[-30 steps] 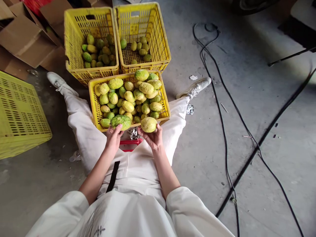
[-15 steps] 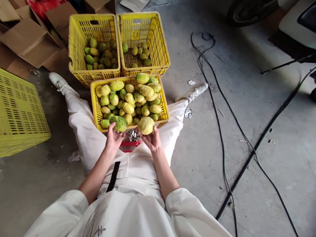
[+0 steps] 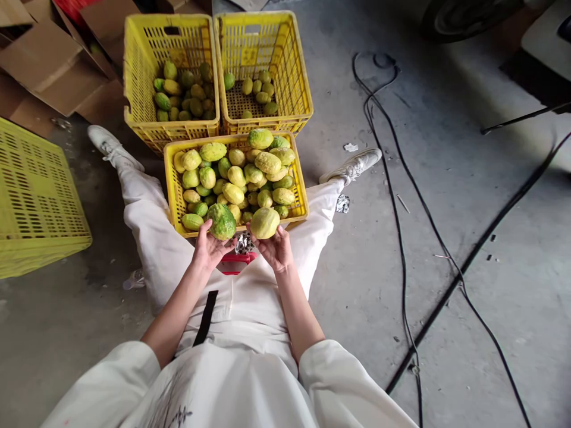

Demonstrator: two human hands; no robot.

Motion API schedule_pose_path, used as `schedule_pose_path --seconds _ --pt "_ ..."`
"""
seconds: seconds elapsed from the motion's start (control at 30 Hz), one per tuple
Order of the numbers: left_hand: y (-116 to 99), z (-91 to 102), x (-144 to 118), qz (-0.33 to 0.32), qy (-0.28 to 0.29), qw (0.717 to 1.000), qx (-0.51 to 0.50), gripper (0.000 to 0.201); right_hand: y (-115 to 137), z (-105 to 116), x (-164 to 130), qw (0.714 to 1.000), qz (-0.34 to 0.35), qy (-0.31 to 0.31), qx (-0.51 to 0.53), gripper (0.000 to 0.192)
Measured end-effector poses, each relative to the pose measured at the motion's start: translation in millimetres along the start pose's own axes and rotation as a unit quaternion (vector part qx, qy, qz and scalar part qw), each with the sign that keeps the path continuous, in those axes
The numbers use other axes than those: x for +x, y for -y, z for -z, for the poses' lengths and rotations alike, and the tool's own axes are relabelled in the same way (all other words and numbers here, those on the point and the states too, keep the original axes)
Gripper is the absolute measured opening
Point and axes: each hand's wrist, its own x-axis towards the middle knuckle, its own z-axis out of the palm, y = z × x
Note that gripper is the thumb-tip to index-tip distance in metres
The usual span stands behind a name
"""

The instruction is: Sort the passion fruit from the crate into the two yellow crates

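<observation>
My left hand (image 3: 209,248) holds a green, bumpy, lemon-like fruit (image 3: 222,222), thumb on its left side and fingers beneath. In my right hand (image 3: 274,246) is a smoother pale yellow fruit (image 3: 264,223), cupped from below and the right. Both fruits are side by side, over the near edge of a shallow yellow crate (image 3: 305,202). That crate sits between my legs, heaped with yellow and green fruits (image 3: 233,194) of the same sort. The fruits in my hands hide part of its near rim.
Two deeper yellow crates, left (image 3: 134,71) and right (image 3: 303,65), stand behind with several fruits in each. A green-yellow crate (image 3: 40,196) is at far left, near cardboard boxes (image 3: 44,59). Black cables (image 3: 441,300) cross the floor at right, near a parked vehicle (image 3: 546,44).
The green fruit in my left hand has turned, from lying lengthwise to showing a rounder, bumpier end. The yellow fruit has tilted slightly in my right hand. The view has shifted a little.
</observation>
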Motion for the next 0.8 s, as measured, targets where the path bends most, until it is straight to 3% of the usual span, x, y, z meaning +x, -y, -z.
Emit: schedule_pose_path --seconds 0.37,0.8 --pt "1.3 7.8 7.3 0.002 0.034 0.998 0.045 0.029 1.6 1.7 4.5 0.999 0.006 -0.005 0.031 0.037" --pt "3.7 9.1 9.1 -0.022 0.025 0.998 0.052 0.029 1.2 7.5 3.4 1.000 -0.003 -0.002 0.008 0.044"
